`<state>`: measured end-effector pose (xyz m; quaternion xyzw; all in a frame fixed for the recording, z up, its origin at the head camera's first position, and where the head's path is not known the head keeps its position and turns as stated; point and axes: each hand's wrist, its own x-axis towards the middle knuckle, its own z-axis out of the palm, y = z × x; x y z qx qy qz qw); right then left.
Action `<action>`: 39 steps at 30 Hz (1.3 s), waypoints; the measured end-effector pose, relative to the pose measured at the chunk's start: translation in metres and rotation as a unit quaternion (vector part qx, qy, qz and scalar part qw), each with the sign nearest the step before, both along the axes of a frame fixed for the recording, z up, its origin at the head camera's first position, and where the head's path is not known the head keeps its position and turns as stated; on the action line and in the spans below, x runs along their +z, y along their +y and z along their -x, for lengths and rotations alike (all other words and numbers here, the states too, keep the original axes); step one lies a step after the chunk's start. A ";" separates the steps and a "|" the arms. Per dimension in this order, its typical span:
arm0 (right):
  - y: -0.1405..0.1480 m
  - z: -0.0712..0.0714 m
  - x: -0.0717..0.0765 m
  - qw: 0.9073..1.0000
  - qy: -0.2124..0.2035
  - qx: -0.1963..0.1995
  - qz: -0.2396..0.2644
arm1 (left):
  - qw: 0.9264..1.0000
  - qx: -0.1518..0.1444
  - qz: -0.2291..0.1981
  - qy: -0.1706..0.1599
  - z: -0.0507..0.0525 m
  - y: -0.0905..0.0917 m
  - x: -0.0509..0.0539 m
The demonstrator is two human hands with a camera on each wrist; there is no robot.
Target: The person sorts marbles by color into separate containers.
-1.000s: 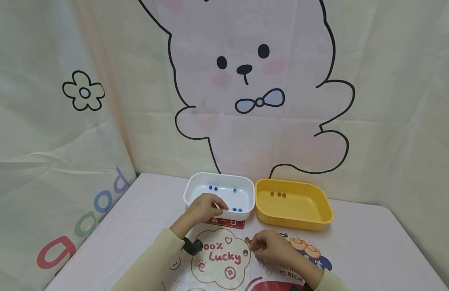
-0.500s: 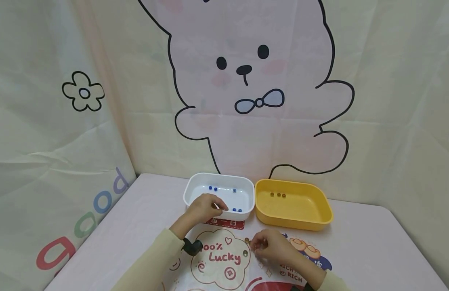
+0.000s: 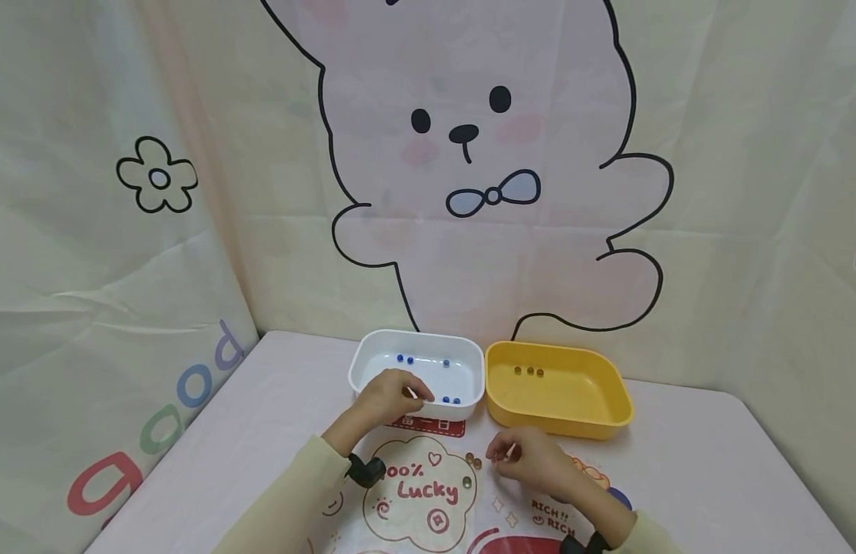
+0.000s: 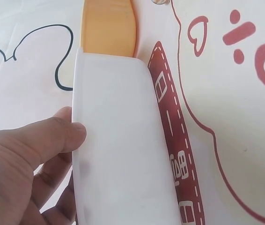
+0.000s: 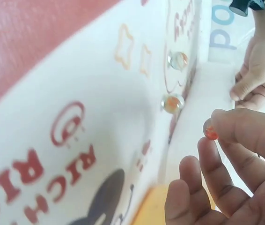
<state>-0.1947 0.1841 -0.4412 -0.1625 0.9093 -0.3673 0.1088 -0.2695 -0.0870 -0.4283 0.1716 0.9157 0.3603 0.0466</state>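
My left hand [image 3: 393, 396] grips the near rim of a white plastic tray [image 4: 118, 136], thumb outside and fingers reaching over the edge. Several small blue marbles [image 3: 446, 363] lie in this tray. Between thumb and fingertip, my right hand [image 5: 235, 164] pinches a clear glass marble [image 5: 210, 131] with an orange-red swirl. It hovers above the tabletop, in front of the yellow tray [image 3: 560, 423]. A few loose marbles lie to its left on the printed cloth, among them an orange-swirled marble [image 5: 172, 103] and a paler marble [image 5: 178, 60].
Three amber-looking marbles [image 3: 529, 372] sit near the back left inside the yellow tray. Both trays stand side by side at the back of the table [image 3: 705, 462]. Behind them hangs a curtain [image 3: 573, 269] with a cartoon animal.
My right hand has lifted a marble off the cloth and shifted slightly right and toward the yellow tray, uncovering marbles beside it. The left hand has stayed on the white tray.
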 end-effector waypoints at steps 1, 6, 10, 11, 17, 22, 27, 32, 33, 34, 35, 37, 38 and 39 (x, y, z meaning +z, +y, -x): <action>0.001 0.000 0.001 1.000 0.002 -0.001 0.001 | 1.000 0.000 -0.001 0.000 0.000 0.000 0.000; 0.006 0.002 0.010 1.000 0.012 -0.006 0.005 | 1.000 -0.001 -0.003 0.000 0.000 0.000 0.000; 0.011 0.004 0.017 1.000 0.012 -0.020 0.012 | 1.000 -0.003 -0.003 0.001 0.000 0.000 0.000; 0.012 0.004 0.019 1.000 0.014 -0.024 0.011 | 1.000 -0.003 -0.003 0.001 0.000 0.000 0.000; 0.021 0.009 0.029 0.999 0.038 -0.030 0.009 | 1.000 0.000 -0.002 -0.001 0.000 0.000 -0.001; 0.026 0.013 0.038 0.997 0.064 -0.039 -0.007 | 1.000 -0.001 0.001 0.001 0.000 0.000 0.000; 0.031 0.021 0.047 0.994 0.091 -0.050 -0.024 | 1.000 -0.003 0.003 0.002 -0.001 0.000 0.002; 0.041 0.032 0.048 0.992 0.109 -0.058 -0.037 | 1.000 -0.006 0.000 0.002 -0.001 0.000 0.002; 0.044 0.035 0.047 0.992 0.107 -0.060 -0.039 | 1.000 -0.006 0.000 0.002 -0.001 0.000 0.002; 0.046 0.038 0.046 0.992 0.104 -0.064 -0.041 | 1.000 -0.006 -0.001 0.001 -0.001 0.000 0.002; 0.049 0.042 0.045 0.992 0.101 -0.065 -0.040 | 1.000 -0.004 -0.001 0.000 -0.001 0.000 0.002; 0.055 0.049 0.043 0.992 0.095 -0.069 -0.037 | 1.000 -0.003 -0.001 0.000 0.000 0.000 0.002; 0.057 0.052 0.042 0.993 0.092 -0.071 -0.035 | 1.000 -0.003 -0.001 -0.001 0.000 0.000 0.002; 0.060 0.055 0.041 0.993 0.089 -0.073 -0.034 | 1.000 -0.002 -0.001 -0.001 -0.001 0.000 0.002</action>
